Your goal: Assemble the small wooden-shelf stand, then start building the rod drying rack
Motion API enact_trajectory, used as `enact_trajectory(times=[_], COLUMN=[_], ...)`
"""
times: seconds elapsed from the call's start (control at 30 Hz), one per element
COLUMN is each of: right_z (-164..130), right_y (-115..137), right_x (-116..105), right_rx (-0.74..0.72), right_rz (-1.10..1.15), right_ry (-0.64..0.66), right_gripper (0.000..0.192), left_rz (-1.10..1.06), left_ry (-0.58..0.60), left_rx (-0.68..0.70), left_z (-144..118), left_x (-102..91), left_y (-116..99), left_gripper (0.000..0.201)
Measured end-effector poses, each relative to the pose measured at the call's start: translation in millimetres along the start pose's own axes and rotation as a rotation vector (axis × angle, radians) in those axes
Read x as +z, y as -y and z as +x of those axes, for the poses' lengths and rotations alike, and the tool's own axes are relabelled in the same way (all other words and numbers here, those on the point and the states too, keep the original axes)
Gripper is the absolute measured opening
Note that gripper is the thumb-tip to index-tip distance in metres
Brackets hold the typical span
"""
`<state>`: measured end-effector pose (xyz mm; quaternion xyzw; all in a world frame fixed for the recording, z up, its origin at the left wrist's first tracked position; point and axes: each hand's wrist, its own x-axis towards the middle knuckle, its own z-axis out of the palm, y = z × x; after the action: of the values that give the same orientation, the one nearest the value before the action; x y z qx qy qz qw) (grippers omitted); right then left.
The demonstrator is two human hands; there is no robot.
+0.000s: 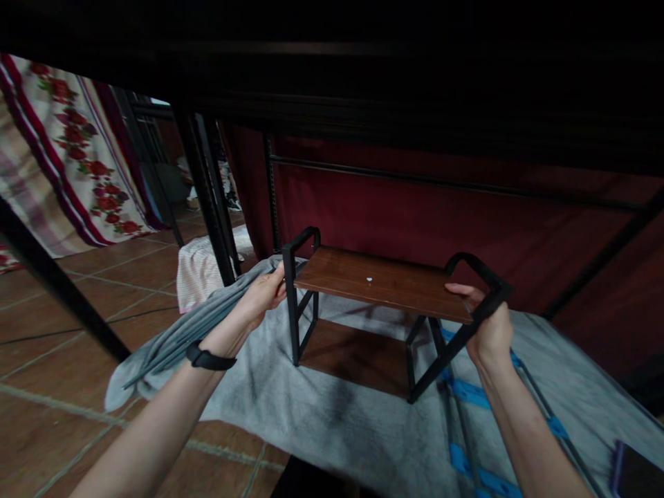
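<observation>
A small two-tier shelf (384,278) with brown wooden boards and black metal side frames stands on a grey cloth. A small white spot marks its upper board. My left hand (267,294) is closed on the left side frame, at the height of the upper board; its fingertips are partly hidden behind the frame. At the other end, my right hand (487,325) grips the right side frame, with a finger over the board's end. The right frame leans outward at the top. The lower board (357,356) lies low, close to the cloth.
Blue-and-grey tubing (469,394) lies on the grey cloth (332,429) to the right. Grey rods (197,328) rest at the left. Black metal posts (200,187) and a dark surface overhead frame the space. A dark flat object (638,470) sits at the lower right.
</observation>
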<state>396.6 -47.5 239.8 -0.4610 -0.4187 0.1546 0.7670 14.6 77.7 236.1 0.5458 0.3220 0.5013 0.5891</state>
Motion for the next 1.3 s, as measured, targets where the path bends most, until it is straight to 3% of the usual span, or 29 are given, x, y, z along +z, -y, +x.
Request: enact_trajectory(times=[0.13, 0.33, 0.6, 0.9, 1.1, 1.3], right_z=[-0.7, -2.6, 0.0, 1.9, 2.0, 1.8], right_y=[1.2, 0.8, -1.9, -4.2, -5.8, -6.5], right_x=[2.0, 5.6, 3.6, 1.6, 2.9, 2.8], right_rx=[-0.01, 0.016, -0.035, -0.026, -0.019, -0.043], right_rz=[-0.02, -0.027, -0.043, -0.005, -0.022, -0.041], right_ry=[-0.009, -0.001, 0.007, -0.012, -0.029, -0.025], right_gripper=[0.053, 0.055, 0.052, 0.05, 0.05, 0.051], left_rz=[0.018, 0.088, 0.113, 0.095, 0.029, 0.064], left_ry=[0.012, -0.06, -0.016, -0.033, -0.026, -0.04], left_rx=[-0.075, 0.094, 0.082, 0.046, 0.059, 0.108], left_z=[-11.6, -19.5, -16.8, -13.3, -19.6, -15.6], left_x=[2.2, 2.1, 0.9, 2.1, 3.4, 3.0], left_y=[-4.5, -4.0, -8.4, -0.8, -4.1, -4.9], left_gripper=[0.047, 0.03, 0.03, 0.046, 0.033, 0.034])
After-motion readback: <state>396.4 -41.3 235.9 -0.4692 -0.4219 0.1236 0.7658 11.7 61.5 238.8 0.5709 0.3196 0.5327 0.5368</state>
